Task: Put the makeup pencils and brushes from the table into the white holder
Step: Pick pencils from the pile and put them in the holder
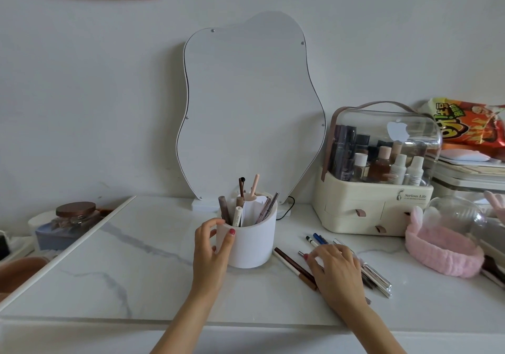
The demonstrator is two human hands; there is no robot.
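Left hand (pixel 211 247) grip: around white holder (pixel 251 244), centre frame | right hand (pixel 334 271) grip: flat on loose pencils (pixel 295 269) (nothing pinched) | risk: pencils roll across surface (pixel 136 266)

Holder (pixel 250 241) before mirror (pixel 251 107); pencils (pixel 293 267) right, apparently on table (pixel 136 266).

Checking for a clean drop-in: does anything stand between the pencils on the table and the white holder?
Nothing visible does. The pencils lie under the right hand, beside the white holder, with bare table between. The left hand grips the holder's far side.
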